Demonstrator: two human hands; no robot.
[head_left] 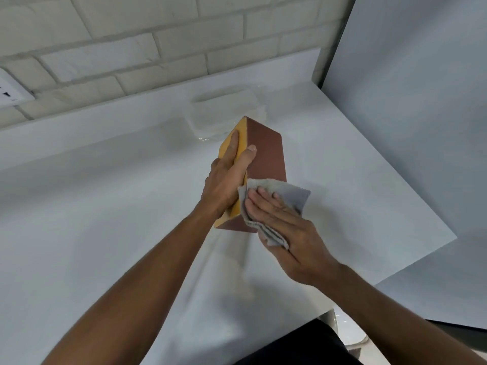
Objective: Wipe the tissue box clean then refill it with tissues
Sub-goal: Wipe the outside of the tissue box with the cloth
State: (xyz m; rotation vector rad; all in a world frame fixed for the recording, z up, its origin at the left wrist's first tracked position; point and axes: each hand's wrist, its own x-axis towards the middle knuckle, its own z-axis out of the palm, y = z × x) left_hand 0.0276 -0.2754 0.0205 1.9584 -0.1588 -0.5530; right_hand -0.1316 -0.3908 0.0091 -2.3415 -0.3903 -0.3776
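Wiping tissue box with cloth

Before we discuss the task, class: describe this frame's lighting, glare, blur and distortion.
Head view: soft, even light, with faint shadows on the white counter under the arms; the wrapped tissue pack nearly washes out against it, small glints at its near edge; tissue box, left hand, right hand and grey cloth look sharp; brick wall tilts, wide-angle.
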